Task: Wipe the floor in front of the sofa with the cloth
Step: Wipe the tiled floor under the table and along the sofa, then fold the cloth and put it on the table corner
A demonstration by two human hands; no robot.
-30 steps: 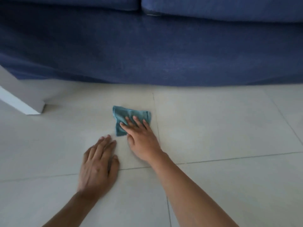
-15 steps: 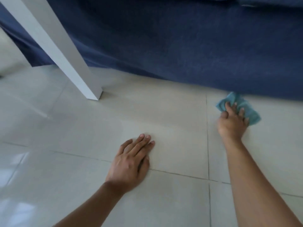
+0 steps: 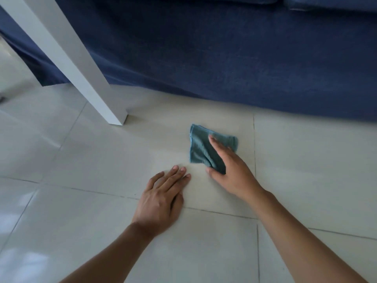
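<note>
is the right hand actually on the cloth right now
Touching. The head view shows the right hand lying flat across the cloth, its fingers overlapping the fabric with no gap.

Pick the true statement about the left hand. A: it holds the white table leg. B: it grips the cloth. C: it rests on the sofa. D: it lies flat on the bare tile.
D: the left hand lies flat on the floor tile, apart from the cloth, which the right hand presses.
</note>
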